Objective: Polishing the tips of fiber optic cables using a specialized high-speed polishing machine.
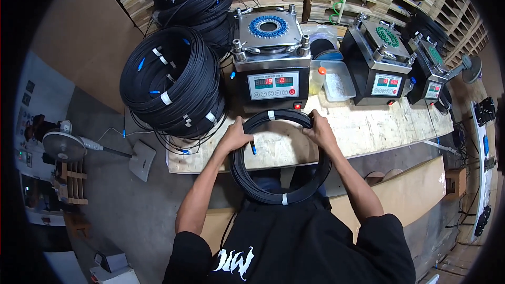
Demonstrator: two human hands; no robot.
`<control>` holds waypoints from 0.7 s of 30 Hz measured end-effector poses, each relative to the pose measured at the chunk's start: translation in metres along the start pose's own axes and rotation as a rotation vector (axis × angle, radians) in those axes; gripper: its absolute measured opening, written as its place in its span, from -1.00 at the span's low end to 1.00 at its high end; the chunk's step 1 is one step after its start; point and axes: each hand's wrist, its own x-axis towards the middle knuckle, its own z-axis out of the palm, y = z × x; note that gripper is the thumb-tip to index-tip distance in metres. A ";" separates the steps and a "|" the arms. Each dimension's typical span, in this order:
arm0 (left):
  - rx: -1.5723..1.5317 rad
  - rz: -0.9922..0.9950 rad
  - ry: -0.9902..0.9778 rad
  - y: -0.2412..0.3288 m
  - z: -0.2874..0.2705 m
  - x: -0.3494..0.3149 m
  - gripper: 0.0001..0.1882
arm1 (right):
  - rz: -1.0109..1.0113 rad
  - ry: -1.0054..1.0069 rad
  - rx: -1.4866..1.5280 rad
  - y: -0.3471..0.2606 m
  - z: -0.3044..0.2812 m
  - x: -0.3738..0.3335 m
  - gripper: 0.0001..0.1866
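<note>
1. Black cable coil point(252, 188) is over the table's point(368, 131) near edge; probably springy, rather heavy.
2. Left hand point(236, 137) and right hand point(321, 131) pinch its far-left, far-right rim.
3. Opposite sides seem good holds, sparing blue connector point(254, 149).

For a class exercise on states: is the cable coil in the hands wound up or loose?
Wound up: the black coil forms a ring between the left hand and right hand, with white bands around it.

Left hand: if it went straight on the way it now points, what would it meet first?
Beyond the black cable coil it holds, the left hand would probably meet the front of the leftmost machine, though depth is unclear.
</note>
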 end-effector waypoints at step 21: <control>-0.369 0.059 0.273 0.040 -0.124 -0.124 -0.53 | -0.261 -0.293 -0.079 -0.181 -0.064 0.040 -0.35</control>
